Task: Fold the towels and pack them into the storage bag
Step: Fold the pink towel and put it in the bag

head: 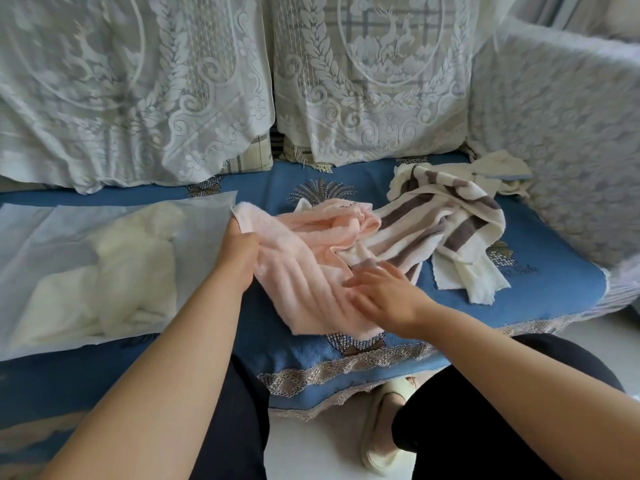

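My left hand (239, 251) is curled tight around one corner of the pink towel (308, 271) — the thumb and fingers pinch the cloth and lift that corner up near the edge of the bag (41, 237). My right hand (384, 292) is flat, with the fingers straight and a little spread, and it rests on top of the pink towel near its lower right part; it grips nothing. The pink towel is soft and fuzzy and all bunched up, not folded yet, and it lies in the middle of the blue seat (540, 282) in front of me. One end of it touches the striped towel (446, 223), which is white with brown-grey bands and lies in a messy heap just to the right. Behind that heap, by the sofa arm, I see a small cream cloth (498, 164) with a thin blue edge. The bag lies flat on the seat to the left; it is thin and see-through white, and its open end is toward the pink towel. Inside it I can see white towels (135, 258) — I cannot tell how many, as the bag blurs them. White lace covers (374, 81) hang over the back cushions. My dark trousers and one pale shoe (381, 434) show at the bottom.
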Motion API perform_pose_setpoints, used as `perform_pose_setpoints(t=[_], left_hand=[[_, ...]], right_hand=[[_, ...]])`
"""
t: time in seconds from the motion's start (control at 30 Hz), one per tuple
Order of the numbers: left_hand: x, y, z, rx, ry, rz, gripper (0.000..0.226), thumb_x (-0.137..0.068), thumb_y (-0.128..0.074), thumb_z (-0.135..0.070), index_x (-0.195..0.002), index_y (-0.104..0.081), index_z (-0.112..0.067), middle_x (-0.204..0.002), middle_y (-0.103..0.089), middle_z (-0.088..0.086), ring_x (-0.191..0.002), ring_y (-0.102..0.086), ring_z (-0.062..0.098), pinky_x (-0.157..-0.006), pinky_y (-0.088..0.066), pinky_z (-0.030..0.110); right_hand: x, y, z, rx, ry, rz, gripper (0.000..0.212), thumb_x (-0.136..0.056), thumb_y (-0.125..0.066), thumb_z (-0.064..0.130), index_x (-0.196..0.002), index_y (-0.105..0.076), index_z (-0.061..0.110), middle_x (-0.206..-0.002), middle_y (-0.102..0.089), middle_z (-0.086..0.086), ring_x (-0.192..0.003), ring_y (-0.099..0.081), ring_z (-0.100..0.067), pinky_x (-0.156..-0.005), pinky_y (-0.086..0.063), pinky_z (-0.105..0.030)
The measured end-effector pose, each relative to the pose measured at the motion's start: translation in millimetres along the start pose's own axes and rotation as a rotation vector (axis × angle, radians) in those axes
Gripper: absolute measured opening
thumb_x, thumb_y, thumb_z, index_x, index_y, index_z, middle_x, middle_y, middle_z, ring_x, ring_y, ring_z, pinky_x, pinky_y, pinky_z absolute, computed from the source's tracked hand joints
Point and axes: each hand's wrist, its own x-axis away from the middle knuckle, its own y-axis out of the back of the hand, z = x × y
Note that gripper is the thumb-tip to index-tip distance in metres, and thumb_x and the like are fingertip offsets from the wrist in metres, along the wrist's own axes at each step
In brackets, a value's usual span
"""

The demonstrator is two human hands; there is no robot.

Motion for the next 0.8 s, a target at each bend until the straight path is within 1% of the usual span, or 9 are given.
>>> perform_pose_setpoints(t=[0.07, 0.13, 0.2, 0.27, 0.33, 0.43, 0.53, 0.67, 0.8], left_hand=[[5.7, 9.8, 4.4, 0.155, -0.158, 0.072, 0.052, -0.087, -0.040, -0.010, -0.137, -0.044, -0.024, -0.129, -0.052, -0.001, -0.111, -0.053, 0.016, -0.090, -0.047, 0.034], [8.7, 17.5, 7.0, 0.189, -0.219, 0.072, 0.066, -0.086, -0.035, 0.006, -0.143, -0.035, -0.027, -0.139, -0.044, -0.003, -0.122, -0.044, 0.014, -0.101, -0.041, 0.034], [7.4, 19.3, 5.9, 0.110, -0.209, 0.013, 0.071, -0.086, -0.039, 0.005, -0.148, -0.023, -0.027, -0.148, -0.036, 0.000, -0.131, -0.039, 0.019, -0.108, -0.036, 0.041], [5.6, 20.2, 3.9, 0.026, -0.119, -0.002, 0.086, -0.088, -0.044, 0.002, -0.151, 0.001, -0.033, -0.155, -0.025, 0.003, -0.134, -0.035, 0.025, -0.109, -0.034, 0.048], [5.4, 22.0, 7.9, -0.032, -0.083, 0.057, 0.095, -0.087, -0.044, 0.004, -0.147, 0.015, -0.039, -0.157, -0.019, 0.002, -0.135, -0.033, 0.030, -0.107, -0.035, 0.052], [12.0, 21.9, 10.8, -0.080, -0.095, 0.124, 0.096, -0.086, -0.039, 0.004, -0.144, 0.019, -0.045, -0.155, -0.023, -0.001, -0.132, -0.038, 0.033, -0.098, -0.044, 0.055], [14.3, 16.8, 16.8, -0.054, -0.077, 0.175, 0.100, -0.083, -0.039, 0.007, -0.143, 0.021, -0.045, -0.152, -0.028, 0.001, -0.125, -0.045, 0.033, -0.089, -0.051, 0.055], [14.4, 10.7, 21.9, -0.075, -0.104, 0.211, 0.101, -0.082, -0.044, 0.004, -0.143, 0.020, -0.045, -0.153, -0.025, 0.001, -0.128, -0.042, 0.031, -0.090, -0.051, 0.054], [22.8, 12.3, 17.1, -0.209, -0.318, 0.033, 0.067, -0.079, -0.044, -0.003, -0.141, -0.034, -0.027, -0.123, -0.053, -0.005, -0.109, -0.053, 0.021, -0.078, -0.053, 0.033]], right_hand=[[7.6, -8.4, 7.3, 0.211, 0.026, 0.152, 0.083, -0.078, -0.022, 0.079, -0.130, -0.048, 0.019, -0.145, -0.040, 0.003, -0.143, -0.020, -0.017, -0.117, -0.004, -0.049], [7.4, -12.4, 7.3, 0.309, -0.038, 0.222, 0.057, -0.086, -0.049, 0.049, -0.130, -0.043, 0.014, -0.133, -0.049, -0.005, -0.134, -0.036, -0.026, -0.110, -0.027, -0.049], [-3.1, 7.7, 3.5, -0.056, -0.164, 0.077, 0.026, -0.087, -0.053, 0.018, -0.112, -0.053, 0.015, -0.101, -0.062, -0.004, -0.103, -0.057, -0.023, -0.083, -0.047, -0.027], [-17.0, 35.4, -15.7, -0.415, -0.368, -0.083, 0.014, -0.086, -0.058, 0.016, -0.099, -0.060, 0.010, -0.083, -0.063, -0.003, -0.081, -0.057, -0.018, -0.062, -0.044, -0.017], [-21.3, 60.3, -44.3, -0.497, -0.553, -0.224, 0.027, -0.086, -0.061, 0.018, -0.104, -0.059, -0.002, -0.083, -0.062, -0.013, -0.082, -0.055, -0.020, -0.069, -0.046, -0.028], [-10.8, 63.5, -67.1, -0.231, -0.893, -0.332, 0.058, -0.083, -0.062, 0.028, -0.132, -0.038, 0.006, -0.120, -0.048, -0.017, -0.114, -0.047, -0.034, -0.096, -0.040, -0.044], [-11.3, 44.5, -29.3, -0.029, -0.532, -0.650, 0.046, -0.085, -0.055, 0.040, -0.123, -0.048, 0.015, -0.121, -0.052, -0.013, -0.108, -0.051, -0.030, -0.090, -0.043, -0.042], [-13.3, -27.8, 44.0, -0.073, -0.240, -0.031, 0.082, -0.073, -0.037, 0.082, -0.128, -0.042, 0.022, -0.127, -0.051, -0.001, -0.110, -0.053, -0.022, -0.086, -0.047, -0.038], [-21.2, -59.5, 60.4, 0.366, -0.275, 0.077, 0.054, -0.089, -0.051, 0.035, -0.131, -0.035, 0.006, -0.132, -0.041, -0.016, -0.117, -0.045, -0.033, -0.084, -0.047, -0.040]])
